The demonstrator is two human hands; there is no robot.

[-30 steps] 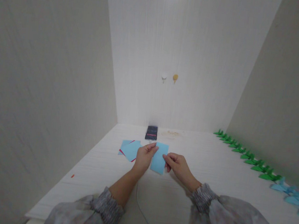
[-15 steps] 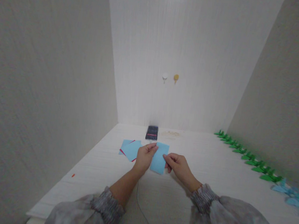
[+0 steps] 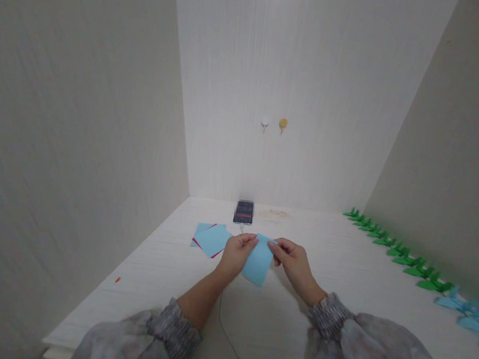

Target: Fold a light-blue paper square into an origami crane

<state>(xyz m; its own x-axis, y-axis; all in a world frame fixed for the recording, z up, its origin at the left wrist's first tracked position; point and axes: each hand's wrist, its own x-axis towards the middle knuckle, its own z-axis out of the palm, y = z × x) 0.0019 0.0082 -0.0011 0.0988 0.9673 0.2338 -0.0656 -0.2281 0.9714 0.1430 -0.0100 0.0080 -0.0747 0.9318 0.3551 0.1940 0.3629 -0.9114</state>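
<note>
A light blue paper sheet (image 3: pixel 258 264) hangs between my two hands just above the white table (image 3: pixel 161 268). My left hand (image 3: pixel 237 254) pinches its upper left edge with thumb and fingers closed. My right hand (image 3: pixel 294 260) pinches the upper right corner, fingers curled. The sheet is turned slightly, with one corner pointing down toward me.
A small pile of blue and red sheets (image 3: pixel 211 239) lies left of my hands. A dark phone (image 3: pixel 243 212) with a cable (image 3: pixel 227 338) sits behind. Folded green paper figures (image 3: pixel 394 250) and blue ones (image 3: pixel 468 318) line the right wall. Two hooks (image 3: pixel 273 124) hang on the back wall.
My right hand has moved up from the sheet's right edge to its top right corner, and the sheet has tilted a little.
</note>
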